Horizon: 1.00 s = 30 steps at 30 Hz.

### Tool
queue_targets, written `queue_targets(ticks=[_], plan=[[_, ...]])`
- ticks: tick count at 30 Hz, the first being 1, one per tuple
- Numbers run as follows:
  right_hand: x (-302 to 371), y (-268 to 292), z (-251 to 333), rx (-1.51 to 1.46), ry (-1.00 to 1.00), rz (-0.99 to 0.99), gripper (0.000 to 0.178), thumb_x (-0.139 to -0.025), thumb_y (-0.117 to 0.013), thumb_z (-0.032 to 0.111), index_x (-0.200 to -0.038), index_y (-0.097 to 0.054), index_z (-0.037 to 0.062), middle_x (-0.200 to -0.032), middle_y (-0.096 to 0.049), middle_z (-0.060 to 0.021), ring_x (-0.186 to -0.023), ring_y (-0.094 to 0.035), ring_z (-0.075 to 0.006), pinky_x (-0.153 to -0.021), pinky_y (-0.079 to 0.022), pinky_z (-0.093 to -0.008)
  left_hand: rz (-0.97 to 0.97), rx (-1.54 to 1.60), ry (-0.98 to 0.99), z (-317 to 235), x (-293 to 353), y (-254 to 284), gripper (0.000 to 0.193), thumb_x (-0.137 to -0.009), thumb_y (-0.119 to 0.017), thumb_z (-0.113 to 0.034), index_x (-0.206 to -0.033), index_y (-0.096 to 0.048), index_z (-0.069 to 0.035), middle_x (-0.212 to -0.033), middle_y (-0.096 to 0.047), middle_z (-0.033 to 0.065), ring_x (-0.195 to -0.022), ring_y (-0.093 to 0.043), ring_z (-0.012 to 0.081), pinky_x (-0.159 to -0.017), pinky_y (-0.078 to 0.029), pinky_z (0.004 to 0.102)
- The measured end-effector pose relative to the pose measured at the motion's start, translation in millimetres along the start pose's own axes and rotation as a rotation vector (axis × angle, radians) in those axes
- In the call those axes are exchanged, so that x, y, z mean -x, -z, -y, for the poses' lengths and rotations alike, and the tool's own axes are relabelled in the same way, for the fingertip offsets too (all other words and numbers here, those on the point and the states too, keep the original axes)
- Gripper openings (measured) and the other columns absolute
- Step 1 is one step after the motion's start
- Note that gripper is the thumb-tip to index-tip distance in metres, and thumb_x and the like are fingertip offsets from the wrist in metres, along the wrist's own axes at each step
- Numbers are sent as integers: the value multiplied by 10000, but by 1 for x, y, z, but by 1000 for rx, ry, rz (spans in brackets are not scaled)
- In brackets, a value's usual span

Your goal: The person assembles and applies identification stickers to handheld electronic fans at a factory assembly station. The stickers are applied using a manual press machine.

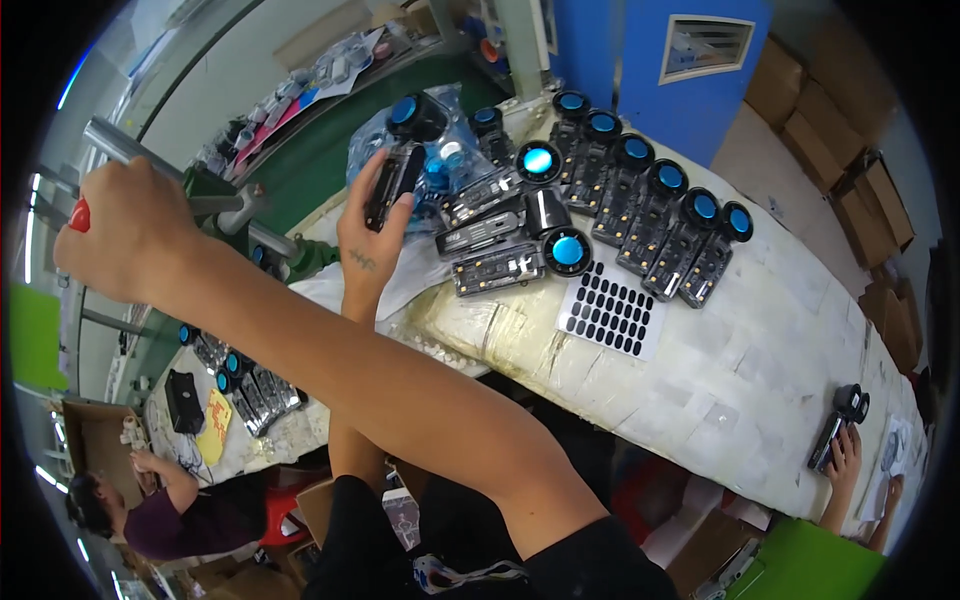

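Observation:
My left hand (368, 245) is closed around a black handheld device (396, 185). A round, blue-faced head (415, 115) shows just above it; I cannot tell whether it belongs to this device. My right arm crosses over the left one, and my right hand (130, 235) is a fist on the lever of a green hand press (312, 258). The lever's red knob (80, 215) pokes out beside the fist. Beyond my left hand lies a clear bluish plastic bag (450, 100). Several similar black devices (497, 268) with blue discs lie to its right on the table.
A sheet of black oval stickers (612, 310) lies on the worn, covered table (740, 370). More devices (262, 398) sit on a bench at left, near a seated person (165, 510). At far right, another person's hand (845, 460) holds a similar device. Cardboard boxes (850, 190) stand beyond.

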State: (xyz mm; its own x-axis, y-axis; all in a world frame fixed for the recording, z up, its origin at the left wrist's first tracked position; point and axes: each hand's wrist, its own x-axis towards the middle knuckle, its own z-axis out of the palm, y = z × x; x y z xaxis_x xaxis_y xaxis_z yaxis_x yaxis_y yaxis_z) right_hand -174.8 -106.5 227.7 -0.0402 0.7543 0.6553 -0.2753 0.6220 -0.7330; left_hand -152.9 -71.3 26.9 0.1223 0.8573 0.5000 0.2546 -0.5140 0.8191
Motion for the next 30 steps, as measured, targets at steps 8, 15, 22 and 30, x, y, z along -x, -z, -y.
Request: queue_targets(ticks=[8, 15, 22, 30], plan=[[-1, -5, -2, -85, -51, -27, 263, -682, -615, 230, -631, -635, -27, -692, -657, -238, -751, -676, -385, -825, -534, -428, -72, -591, 201, -32, 115, 32, 516, -878, -612, -14, -1375, -483, -58, -1283, -571, 141, -1110, -567, 198, -977, -414, 302], [-2, -13, 4, -7, -17, -77, 256, -683, -624, 243, -667, -692, -3, -719, -674, -233, -757, -690, -366, -826, -550, -415, 68, -831, 98, -38, 125, 42, 510, -833, -678, -149, -1327, -551, -129, -1112, -642, 166, -937, -623, 328, -834, -475, 423], [-4, 3, 2, -13, 60, 1, 257, -746, -610, 238, -670, -673, 1, -693, -650, -232, -726, -671, -363, -740, -548, -434, -22, -1020, 266, -41, 130, -11, 526, -881, -629, -242, -1373, -501, -107, -1316, -515, 183, -1129, -516, 348, -984, -390, 469], [3, 36, 6, -160, 198, 220, 431, -837, -538, 353, -811, -645, -64, -722, -641, -241, -669, -636, -324, -682, -488, -431, -169, -617, 54, 8, 145, -27, 657, -842, -657, -220, -1409, -400, -9, -1397, -374, 309, -1195, -426, 463, -999, -359, 511]])
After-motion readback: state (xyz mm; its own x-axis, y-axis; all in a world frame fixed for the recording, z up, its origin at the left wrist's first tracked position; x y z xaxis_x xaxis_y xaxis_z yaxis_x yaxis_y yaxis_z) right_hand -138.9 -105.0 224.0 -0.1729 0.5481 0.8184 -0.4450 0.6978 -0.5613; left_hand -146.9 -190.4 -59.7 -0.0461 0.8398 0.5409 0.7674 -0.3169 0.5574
